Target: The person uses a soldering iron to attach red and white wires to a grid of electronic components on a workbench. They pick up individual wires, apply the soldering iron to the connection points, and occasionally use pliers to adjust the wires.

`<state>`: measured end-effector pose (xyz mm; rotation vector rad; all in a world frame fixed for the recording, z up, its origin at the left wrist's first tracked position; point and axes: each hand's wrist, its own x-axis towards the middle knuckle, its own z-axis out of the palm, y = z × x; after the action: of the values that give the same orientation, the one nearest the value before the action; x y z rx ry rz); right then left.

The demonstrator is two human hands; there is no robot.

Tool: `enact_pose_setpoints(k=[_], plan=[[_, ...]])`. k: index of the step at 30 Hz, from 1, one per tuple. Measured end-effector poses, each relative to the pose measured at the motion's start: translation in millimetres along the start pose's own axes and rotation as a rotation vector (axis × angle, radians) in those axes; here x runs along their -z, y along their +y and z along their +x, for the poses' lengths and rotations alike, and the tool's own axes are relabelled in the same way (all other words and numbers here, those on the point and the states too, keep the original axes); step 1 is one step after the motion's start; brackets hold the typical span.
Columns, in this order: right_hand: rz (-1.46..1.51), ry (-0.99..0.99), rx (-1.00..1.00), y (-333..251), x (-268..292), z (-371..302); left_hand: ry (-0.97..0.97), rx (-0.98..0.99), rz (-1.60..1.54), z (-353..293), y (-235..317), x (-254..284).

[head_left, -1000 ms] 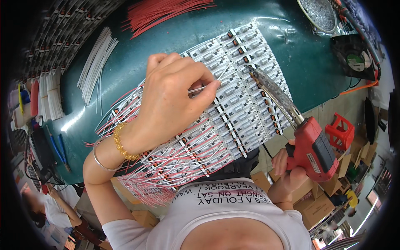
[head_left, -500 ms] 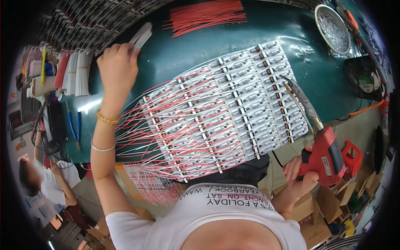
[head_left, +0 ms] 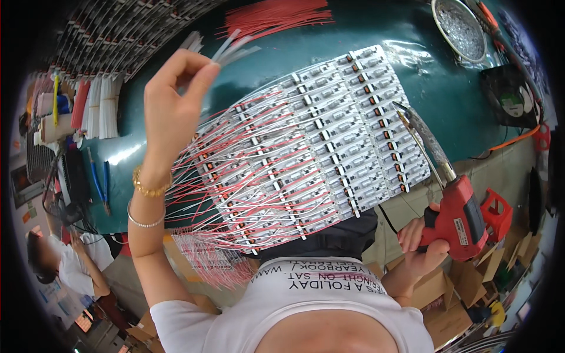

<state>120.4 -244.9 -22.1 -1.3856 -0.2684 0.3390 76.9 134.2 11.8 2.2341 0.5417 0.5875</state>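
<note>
My left hand, raised over the bench's far left, pinches a small fanned bunch of white wires. Beside it lies a little pile of similar white wires. My right hand grips a red soldering gun by its handle. The gun's metal tip points up and left, over the right edge of a panel of small white circuit boards. Rows of components cover the panel. Red and white wires run from its left half and hang off to the left.
A stack of red wires lies at the back. At the far right stand a bowl of shiny bits and a black fan-like box. Blue-handled tweezers lie left. Cardboard boxes stand lower right; a person sits lower left.
My left hand has lifted from the pile and moved slightly right, carrying some white wires. The right hand with the soldering gun has hardly moved; the whole view has shifted a little.
</note>
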Motion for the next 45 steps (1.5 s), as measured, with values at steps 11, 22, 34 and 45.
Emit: enact_pose_setpoints(k=[11, 22, 34, 45], plan=[[-0.131, 0.132, -0.018, -4, -8, -16, -0.39, -0.107, 0.049, -32, 60, -74], [-0.197, 0.044, -0.086, -5, -12, -10, -0.381, -0.091, 0.035, -33, 54, -78], [-0.224, 0.012, -0.083, -9, -17, -7, -0.376, -0.112, 0.032, -32, 52, -77], [-0.19, 0.056, -0.059, -6, -12, -9, -0.38, -0.104, 0.022, -32, 54, -76]])
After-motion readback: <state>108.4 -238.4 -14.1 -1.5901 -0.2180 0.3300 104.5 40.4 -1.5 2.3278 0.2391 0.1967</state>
